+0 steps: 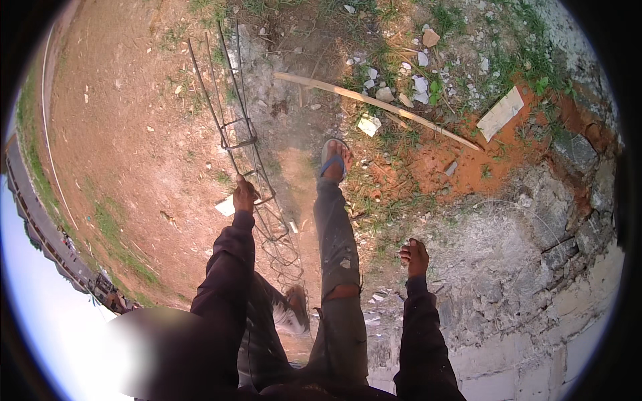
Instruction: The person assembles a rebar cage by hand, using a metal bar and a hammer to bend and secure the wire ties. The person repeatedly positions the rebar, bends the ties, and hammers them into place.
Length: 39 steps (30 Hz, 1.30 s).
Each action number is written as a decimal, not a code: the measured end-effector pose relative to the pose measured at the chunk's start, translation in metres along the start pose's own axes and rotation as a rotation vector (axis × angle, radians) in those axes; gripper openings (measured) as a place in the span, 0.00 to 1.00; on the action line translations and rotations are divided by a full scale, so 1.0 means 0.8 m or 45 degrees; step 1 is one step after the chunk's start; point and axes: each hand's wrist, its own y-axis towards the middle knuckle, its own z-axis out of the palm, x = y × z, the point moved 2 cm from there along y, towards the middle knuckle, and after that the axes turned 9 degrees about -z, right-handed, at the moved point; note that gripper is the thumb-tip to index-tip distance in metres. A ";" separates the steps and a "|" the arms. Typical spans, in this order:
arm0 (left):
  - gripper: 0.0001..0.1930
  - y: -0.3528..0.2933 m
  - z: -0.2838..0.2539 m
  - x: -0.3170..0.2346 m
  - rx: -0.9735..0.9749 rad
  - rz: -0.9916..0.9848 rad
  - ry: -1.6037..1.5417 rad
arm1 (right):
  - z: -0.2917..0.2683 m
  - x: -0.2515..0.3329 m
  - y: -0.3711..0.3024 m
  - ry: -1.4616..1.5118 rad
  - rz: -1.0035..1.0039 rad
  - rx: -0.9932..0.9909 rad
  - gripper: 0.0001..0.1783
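My left hand (245, 194) is closed around a bar of a long rebar cage (241, 143). Steel rods and square stirrups form this narrow cage, which slants past my left side; its far end has bare rod tips sticking out. The near part runs down beside my legs, where my left arm and leg partly hide it. My right hand (414, 255) hangs away from the cage on my right, over rubble-strewn ground. Its fingers are loosely bent and slightly apart, with nothing seen in them.
A long wooden strip (374, 102) lies ahead, near a pale flat board (501, 113) and scattered white fragments (420, 87). A rough block wall (535, 344) stands at the right. My sandalled foot (333, 160) is forward, close to the cage. Bare reddish earth spreads left.
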 end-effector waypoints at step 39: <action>0.12 -0.647 0.412 0.598 0.741 1.701 1.847 | -0.508 -1.100 -0.231 0.618 0.417 -0.657 0.20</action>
